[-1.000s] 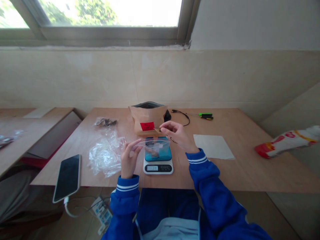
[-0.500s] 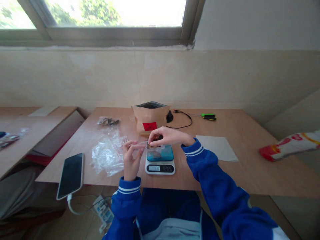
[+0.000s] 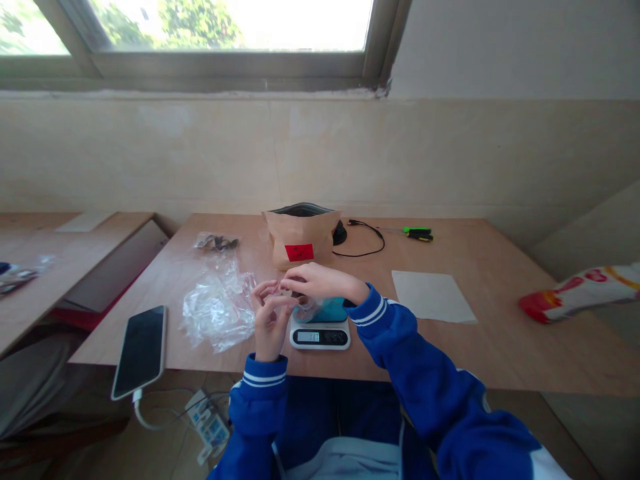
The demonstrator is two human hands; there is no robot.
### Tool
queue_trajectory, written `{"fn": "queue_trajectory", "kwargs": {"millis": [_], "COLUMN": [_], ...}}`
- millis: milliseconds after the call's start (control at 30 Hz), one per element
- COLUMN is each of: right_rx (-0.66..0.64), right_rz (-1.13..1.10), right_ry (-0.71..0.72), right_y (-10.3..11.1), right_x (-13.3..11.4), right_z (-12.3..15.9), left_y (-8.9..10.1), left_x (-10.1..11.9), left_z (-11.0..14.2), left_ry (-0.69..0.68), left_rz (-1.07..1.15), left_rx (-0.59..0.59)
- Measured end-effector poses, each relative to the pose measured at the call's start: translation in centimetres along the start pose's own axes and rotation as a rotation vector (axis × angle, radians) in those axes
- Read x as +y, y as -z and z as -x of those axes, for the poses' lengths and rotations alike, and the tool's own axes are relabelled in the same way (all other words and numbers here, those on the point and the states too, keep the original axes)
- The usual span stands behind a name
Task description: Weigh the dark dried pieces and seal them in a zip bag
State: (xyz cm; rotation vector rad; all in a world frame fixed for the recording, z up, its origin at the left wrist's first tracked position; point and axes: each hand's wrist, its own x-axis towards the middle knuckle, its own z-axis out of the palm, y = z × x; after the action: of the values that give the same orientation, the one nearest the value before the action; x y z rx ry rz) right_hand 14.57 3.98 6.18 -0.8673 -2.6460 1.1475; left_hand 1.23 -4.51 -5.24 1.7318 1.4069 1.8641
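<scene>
A small clear plastic bag with something brownish in it hangs between my two hands, partly covered by fingers. My left hand is closed on the bag's left side, fingertips pinching its edge. From the right, my right hand bends over the top of the bag with its fingers closed on it. Just beneath and behind the bag stands a white kitchen scale with a blue top. Its display is lit, but the digits are too small to read surely.
Crumpled clear bags lie left of my hands, with a filled bag behind. A brown paper pouch stands beyond the scale. A black cable, screwdrivers, white paper and a phone lie about.
My right hand has shifted left and slightly down with the bag, closer to my left hand. My left hand has moved a little to the right. More of the blue scale top shows.
</scene>
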Motion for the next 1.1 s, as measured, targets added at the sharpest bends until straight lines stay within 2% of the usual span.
{"fn": "queue_trajectory", "kwargs": {"millis": [133, 167, 300, 367, 467, 533, 600, 667, 767, 867, 1000, 1100], "right_rx": [-0.034, -0.002, 0.361, 0.527, 0.661, 0.703, 0.721, 0.673, 0.643, 0.611, 0.598, 0.689], "right_rz": [0.065, 0.059, -0.033, -0.025, 0.046, 0.088, 0.124, 0.127, 0.191, 0.224, 0.192, 0.13], "right_ry": [0.01, 0.033, 0.184, 0.178, 0.023, -0.141, -0.294, -0.369, -0.331, -0.329, -0.307, -0.31], "right_y": [0.1, 0.2, 1.5, 2.7, 3.7, 3.1, 1.4, -1.3, -5.5, -7.9, -8.2, -7.9], "right_x": [0.9, 1.1, 1.5, 2.1, 4.5, 7.1, 9.9, 12.4, 14.3, 14.8, 15.1, 15.3], "right_z": [-0.2, -0.1, 1.9, 4.3, 9.9, 14.0, 17.4, 19.5, 19.7, 18.1, 16.8, 15.9], "left_y": [-0.2, -0.3, -0.4, -0.4, -0.2, -0.2, -0.1, -0.2, -0.3, -0.3, -0.3, -0.4], "left_x": [-0.3, -0.4, -0.5, -0.5, -0.4, -0.3, -0.1, 0.0, 0.0, 0.0, 0.1, 0.3], "left_z": [-0.1, -0.1, -0.3, -0.4, -0.5, -0.5, -0.5, -0.5, -0.3, -0.2, -0.1, -0.2], "left_ry": [0.076, 0.08, 0.063, 0.052, 0.043, 0.042, 0.041, 0.04, 0.045, 0.055, 0.071, 0.069], "left_rz": [-0.022, -0.026, -0.017, -0.027, -0.043, -0.046, -0.045, -0.045, -0.059, -0.058, -0.042, -0.045], "left_rx": [0.074, 0.094, 0.111, 0.12, 0.143, 0.152, 0.156, 0.159, 0.173, 0.174, 0.161, 0.164]}}
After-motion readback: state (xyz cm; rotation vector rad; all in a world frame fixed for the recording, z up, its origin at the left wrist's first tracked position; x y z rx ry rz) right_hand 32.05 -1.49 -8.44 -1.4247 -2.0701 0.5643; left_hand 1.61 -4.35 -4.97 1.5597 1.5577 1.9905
